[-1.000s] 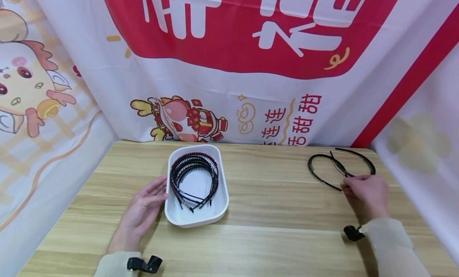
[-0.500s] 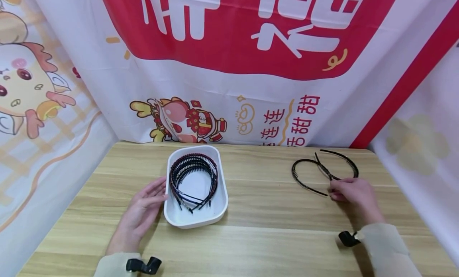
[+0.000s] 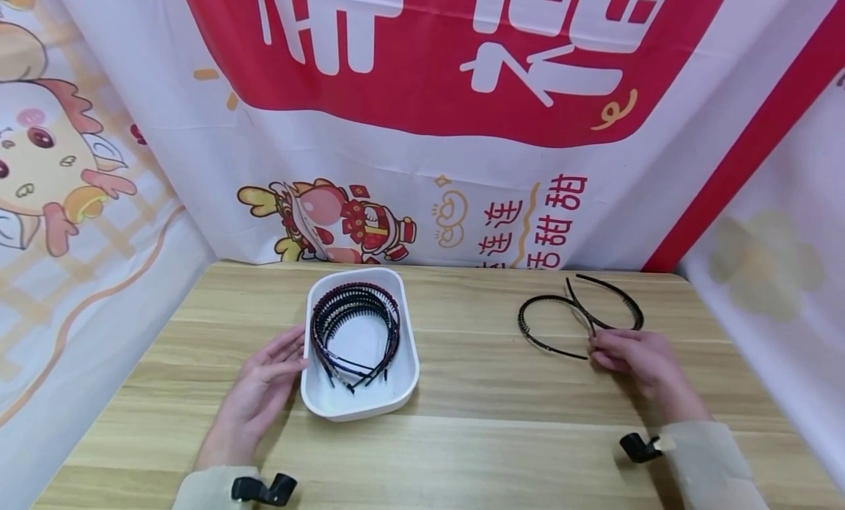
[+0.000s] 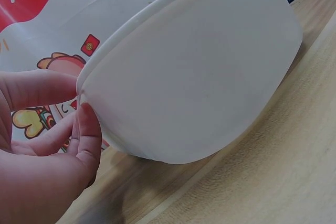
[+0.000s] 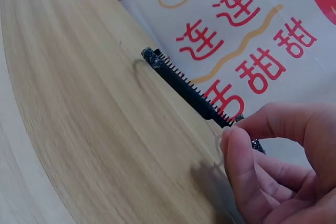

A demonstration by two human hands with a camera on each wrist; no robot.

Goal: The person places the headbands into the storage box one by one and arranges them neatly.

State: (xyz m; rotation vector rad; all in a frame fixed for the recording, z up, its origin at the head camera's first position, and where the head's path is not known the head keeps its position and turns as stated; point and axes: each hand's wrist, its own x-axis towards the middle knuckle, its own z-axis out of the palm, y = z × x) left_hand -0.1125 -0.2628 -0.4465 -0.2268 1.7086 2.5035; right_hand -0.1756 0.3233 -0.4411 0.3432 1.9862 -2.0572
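My right hand (image 3: 630, 352) pinches a thin black headband (image 3: 524, 326) between thumb and fingertips at the right of the table. A second black headband (image 3: 637, 308) crosses it beside the fingers; whether these hold it as well, I cannot tell. Comb teeth show along a black headband (image 5: 189, 93) in the right wrist view. At the left, my left hand (image 3: 260, 392) touches the outer wall of a white plastic box (image 3: 405, 370), its fingers fairly straight. Inside the box lies a stack of dark toothed headbands (image 3: 356, 297). The left wrist view shows mostly the box's wall (image 4: 199, 77).
The wooden table (image 3: 488, 451) runs back to a printed white and red cloth (image 3: 422, 158) hanging behind it. More cloth hangs along the left and right sides. A small black camera (image 3: 264, 489) sits on the left cuff, another camera (image 3: 639, 447) on the right cuff.
My right hand has moved left, and both black headbands at the right have shifted left with it. The left hand and the box stay almost where they were.
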